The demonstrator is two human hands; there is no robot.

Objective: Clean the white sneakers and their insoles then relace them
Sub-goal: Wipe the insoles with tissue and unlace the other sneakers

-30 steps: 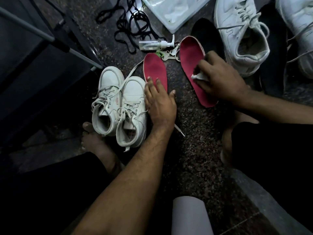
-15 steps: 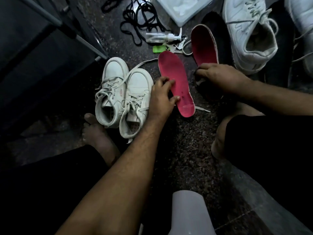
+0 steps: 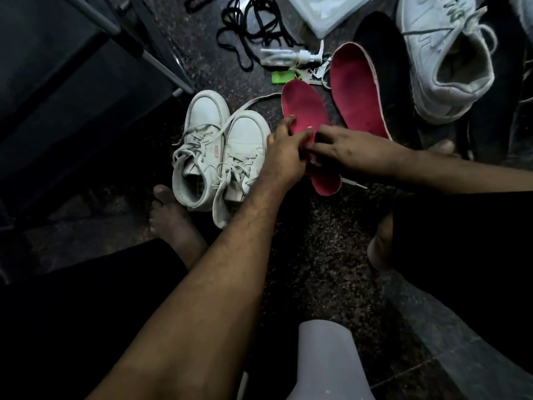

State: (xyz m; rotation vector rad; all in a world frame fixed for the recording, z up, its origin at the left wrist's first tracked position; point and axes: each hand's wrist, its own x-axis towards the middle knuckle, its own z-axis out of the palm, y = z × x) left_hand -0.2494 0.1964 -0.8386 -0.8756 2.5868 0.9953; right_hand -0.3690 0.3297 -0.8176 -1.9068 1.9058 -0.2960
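Both hands are on the nearer red insole (image 3: pixel 305 116), lying on the speckled floor (image 3: pixel 317 255) just right of the pair of white sneakers (image 3: pixel 222 151). The left hand (image 3: pixel 284 157) pinches its left edge, fingers curled onto it. The right hand (image 3: pixel 346 148) presses on its middle; can't tell if it's holding anything. The second red insole (image 3: pixel 356 90) sits farther right, beside a bigger white sneaker (image 3: pixel 444 62).
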